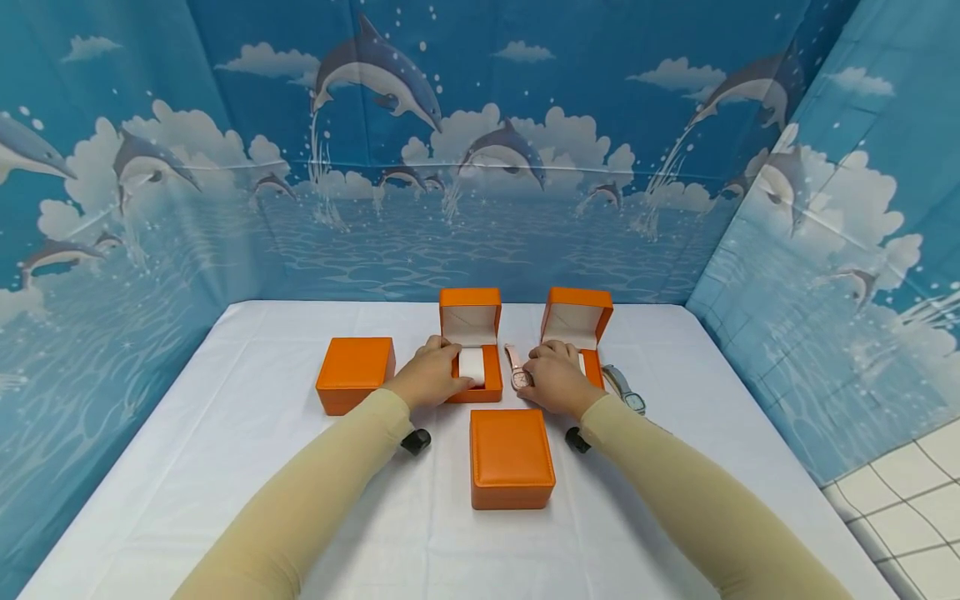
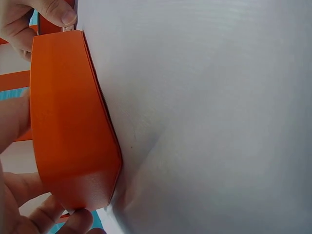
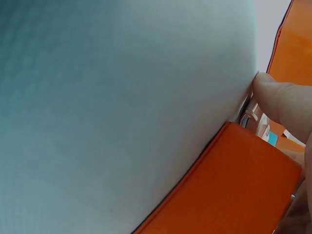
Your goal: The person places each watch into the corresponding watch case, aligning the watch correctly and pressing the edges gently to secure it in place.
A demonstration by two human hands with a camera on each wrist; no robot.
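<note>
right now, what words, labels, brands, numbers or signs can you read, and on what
None can be read in any view.
Pink watch: dial markings too small to read.
Silver watch: dial markings too small to read.
Left open box and right open box: no legible lettering.

Left hand (image 1: 429, 375) gripping open orange box (image 1: 492, 362), right hand (image 1: 557, 379) at second open box (image 1: 575, 321), pink watch (image 1: 520, 379) between, closed box (image 1: 512, 454) in front
</note>
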